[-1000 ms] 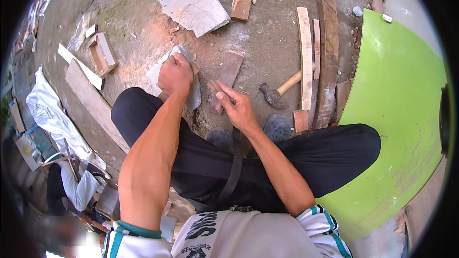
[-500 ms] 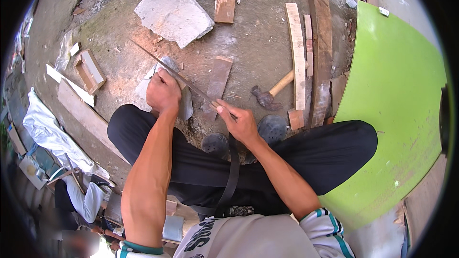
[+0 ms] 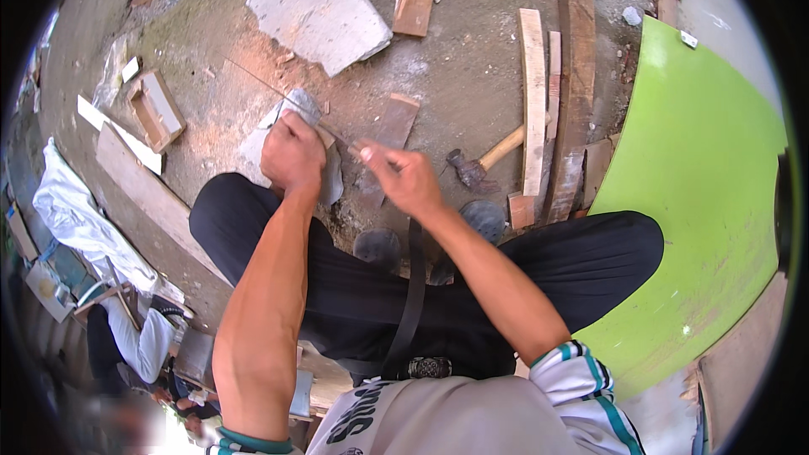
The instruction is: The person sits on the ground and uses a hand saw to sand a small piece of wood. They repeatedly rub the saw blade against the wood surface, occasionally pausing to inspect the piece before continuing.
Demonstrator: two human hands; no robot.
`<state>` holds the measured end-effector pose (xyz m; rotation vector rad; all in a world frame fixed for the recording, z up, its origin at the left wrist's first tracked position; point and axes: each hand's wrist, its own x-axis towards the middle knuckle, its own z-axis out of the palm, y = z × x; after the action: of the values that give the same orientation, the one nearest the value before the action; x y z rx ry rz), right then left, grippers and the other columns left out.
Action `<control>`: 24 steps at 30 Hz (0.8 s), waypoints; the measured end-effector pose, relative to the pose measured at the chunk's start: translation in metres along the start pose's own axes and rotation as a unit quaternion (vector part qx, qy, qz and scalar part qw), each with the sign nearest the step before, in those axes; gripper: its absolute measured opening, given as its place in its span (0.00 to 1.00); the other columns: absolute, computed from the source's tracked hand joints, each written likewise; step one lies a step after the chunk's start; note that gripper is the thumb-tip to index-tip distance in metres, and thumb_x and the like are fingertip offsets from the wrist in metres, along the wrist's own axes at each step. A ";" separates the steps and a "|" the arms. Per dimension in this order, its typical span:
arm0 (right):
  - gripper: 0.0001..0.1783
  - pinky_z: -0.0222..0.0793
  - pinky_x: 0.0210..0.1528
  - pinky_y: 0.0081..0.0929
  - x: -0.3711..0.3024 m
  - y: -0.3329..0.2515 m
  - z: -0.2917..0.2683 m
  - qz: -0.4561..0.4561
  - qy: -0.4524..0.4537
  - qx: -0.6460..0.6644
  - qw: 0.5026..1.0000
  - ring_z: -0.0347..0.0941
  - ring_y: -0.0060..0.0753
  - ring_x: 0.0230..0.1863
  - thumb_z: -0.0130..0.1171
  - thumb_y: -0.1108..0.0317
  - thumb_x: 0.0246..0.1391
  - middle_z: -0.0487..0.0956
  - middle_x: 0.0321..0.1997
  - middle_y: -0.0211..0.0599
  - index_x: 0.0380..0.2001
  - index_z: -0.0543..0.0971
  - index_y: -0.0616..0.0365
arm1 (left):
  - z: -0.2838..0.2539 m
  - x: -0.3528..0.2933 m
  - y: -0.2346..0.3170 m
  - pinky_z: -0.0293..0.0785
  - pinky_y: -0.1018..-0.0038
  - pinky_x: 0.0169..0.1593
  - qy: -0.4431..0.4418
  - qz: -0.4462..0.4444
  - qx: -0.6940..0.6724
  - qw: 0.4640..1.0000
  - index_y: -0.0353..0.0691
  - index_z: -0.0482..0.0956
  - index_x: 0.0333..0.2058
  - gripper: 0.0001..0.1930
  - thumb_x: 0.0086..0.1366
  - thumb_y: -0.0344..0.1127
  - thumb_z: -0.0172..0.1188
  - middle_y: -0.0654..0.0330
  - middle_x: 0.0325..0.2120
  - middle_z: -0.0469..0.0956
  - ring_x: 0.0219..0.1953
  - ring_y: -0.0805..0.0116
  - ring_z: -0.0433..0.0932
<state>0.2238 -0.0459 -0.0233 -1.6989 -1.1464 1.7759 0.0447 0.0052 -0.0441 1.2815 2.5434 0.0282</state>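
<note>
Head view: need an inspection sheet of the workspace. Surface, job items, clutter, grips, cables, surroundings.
Surface: rough ground, cracked at the far left; reddish powder scattered near the hands.
Job's things: thin dark tool, slanting past the left fist; grey stone by that fist.
Clutter: hammer, handle crossing beneath a pale wood strip; pale slab; small wooden box.
Left grip: closed; contents hidden.
Right grip: closed on the tool's near end.
Cables: nothing seen.
Surroundings: green sheet on the right; white sheeting and another person on the left.
</note>
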 end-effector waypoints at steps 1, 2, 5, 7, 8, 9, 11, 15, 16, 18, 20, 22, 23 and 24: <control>0.23 0.76 0.50 0.28 0.007 0.000 0.001 -0.011 -0.012 0.009 1.000 0.83 0.29 0.47 0.56 0.53 0.69 0.86 0.47 0.48 0.54 0.82 0.60 | 0.001 0.004 0.000 0.75 0.49 0.43 0.001 -0.007 0.002 1.000 0.37 0.84 0.30 0.26 0.73 0.50 0.44 0.43 0.31 0.83 0.35 0.39 0.81; 0.23 0.76 0.50 0.28 0.000 0.002 0.002 0.002 -0.011 0.000 1.000 0.83 0.29 0.48 0.56 0.53 0.70 0.86 0.47 0.48 0.54 0.82 0.60 | 0.001 0.005 0.000 0.75 0.49 0.43 0.001 -0.014 0.004 1.000 0.36 0.84 0.31 0.26 0.73 0.50 0.44 0.43 0.31 0.83 0.35 0.39 0.81; 0.24 0.75 0.51 0.28 -0.035 0.018 -0.004 0.014 -0.001 -0.019 1.000 0.83 0.29 0.48 0.55 0.52 0.70 0.86 0.48 0.49 0.55 0.82 0.60 | -0.004 0.003 -0.001 0.75 0.50 0.44 -0.009 -0.026 -0.005 1.000 0.36 0.84 0.30 0.25 0.73 0.50 0.45 0.43 0.31 0.83 0.35 0.39 0.82; 0.24 0.75 0.50 0.28 -0.051 0.034 -0.012 -0.003 0.010 -0.012 1.000 0.83 0.28 0.48 0.55 0.51 0.70 0.86 0.48 0.50 0.55 0.82 0.61 | -0.007 0.001 0.002 0.75 0.50 0.43 -0.010 -0.026 -0.016 0.999 0.37 0.84 0.30 0.25 0.73 0.49 0.46 0.44 0.31 0.83 0.35 0.40 0.82; 0.24 0.75 0.51 0.28 -0.040 0.016 -0.006 0.009 0.003 -0.033 0.999 0.83 0.28 0.48 0.55 0.52 0.70 0.86 0.48 0.50 0.55 0.81 0.61 | -0.007 0.001 0.003 0.75 0.50 0.43 -0.007 -0.021 -0.024 0.999 0.37 0.84 0.29 0.25 0.73 0.49 0.46 0.44 0.30 0.83 0.35 0.40 0.82; 0.24 0.75 0.51 0.28 -0.021 -0.001 0.004 0.020 -0.004 -0.054 0.998 0.82 0.28 0.49 0.55 0.52 0.70 0.86 0.48 0.50 0.56 0.81 0.61 | -0.007 0.002 0.002 0.75 0.50 0.43 -0.003 -0.017 -0.031 0.999 0.37 0.84 0.29 0.25 0.73 0.49 0.46 0.44 0.30 0.83 0.35 0.40 0.81; 0.24 0.75 0.51 0.29 -0.001 -0.011 0.007 0.029 -0.014 -0.070 0.997 0.82 0.28 0.49 0.55 0.52 0.70 0.86 0.48 0.50 0.56 0.81 0.61 | -0.004 0.003 0.002 0.75 0.50 0.42 0.003 -0.010 -0.029 1.000 0.37 0.83 0.28 0.24 0.72 0.48 0.47 0.45 0.29 0.83 0.34 0.41 0.81; 0.26 0.74 0.51 0.28 -0.030 0.022 -0.010 0.008 -0.017 -0.062 0.998 0.82 0.26 0.48 0.55 0.50 0.69 0.86 0.46 0.53 0.56 0.81 0.61 | -0.002 0.002 -0.003 0.75 0.51 0.41 0.010 -0.008 -0.028 1.000 0.37 0.82 0.26 0.23 0.72 0.48 0.48 0.47 0.28 0.82 0.33 0.42 0.81; 0.26 0.74 0.51 0.27 -0.041 0.033 -0.015 0.000 -0.009 -0.066 0.998 0.82 0.25 0.47 0.55 0.50 0.69 0.86 0.46 0.54 0.56 0.81 0.61 | -0.002 0.003 -0.003 0.75 0.51 0.41 0.011 -0.002 -0.032 0.999 0.37 0.82 0.26 0.23 0.72 0.48 0.49 0.47 0.28 0.82 0.33 0.42 0.81; 0.26 0.75 0.47 0.27 -0.041 0.040 -0.011 -0.030 0.023 -0.061 0.997 0.81 0.23 0.41 0.56 0.50 0.69 0.86 0.39 0.53 0.56 0.81 0.61 | -0.003 0.001 0.000 0.75 0.51 0.40 0.014 0.007 -0.035 0.999 0.37 0.82 0.25 0.23 0.72 0.47 0.49 0.48 0.28 0.82 0.33 0.43 0.81; 0.26 0.75 0.49 0.28 -0.028 0.022 -0.004 0.001 0.008 -0.067 0.998 0.81 0.27 0.43 0.56 0.50 0.69 0.85 0.40 0.53 0.56 0.81 0.61 | -0.005 0.001 0.000 0.75 0.51 0.40 0.015 0.005 -0.031 0.999 0.37 0.81 0.25 0.23 0.72 0.47 0.49 0.48 0.27 0.82 0.33 0.44 0.81; 0.25 0.74 0.54 0.30 0.010 -0.034 0.002 0.088 -0.053 -0.083 0.991 0.82 0.36 0.53 0.55 0.51 0.70 0.85 0.49 0.54 0.56 0.81 0.60 | -0.005 0.001 0.000 0.75 0.51 0.40 0.018 -0.003 -0.022 1.000 0.38 0.80 0.24 0.23 0.71 0.47 0.49 0.49 0.27 0.82 0.33 0.45 0.81; 0.25 0.74 0.54 0.30 0.009 -0.029 0.002 0.067 -0.043 -0.085 0.993 0.82 0.36 0.53 0.55 0.51 0.70 0.85 0.49 0.54 0.56 0.81 0.60 | -0.005 0.001 0.003 0.75 0.51 0.39 0.017 -0.007 -0.018 1.000 0.38 0.80 0.23 0.23 0.71 0.47 0.49 0.50 0.27 0.82 0.32 0.46 0.81; 0.25 0.75 0.54 0.30 0.005 -0.018 0.002 0.045 -0.033 -0.087 0.995 0.83 0.36 0.52 0.55 0.51 0.70 0.85 0.49 0.54 0.56 0.81 0.60 | -0.005 0.001 0.004 0.75 0.51 0.39 0.017 -0.012 -0.014 1.000 0.39 0.79 0.22 0.23 0.71 0.47 0.50 0.51 0.27 0.82 0.32 0.46 0.81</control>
<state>0.2173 -0.0321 -0.0124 -1.8297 -1.3053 1.8461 0.0461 0.0090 -0.0387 1.2511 2.5765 0.0805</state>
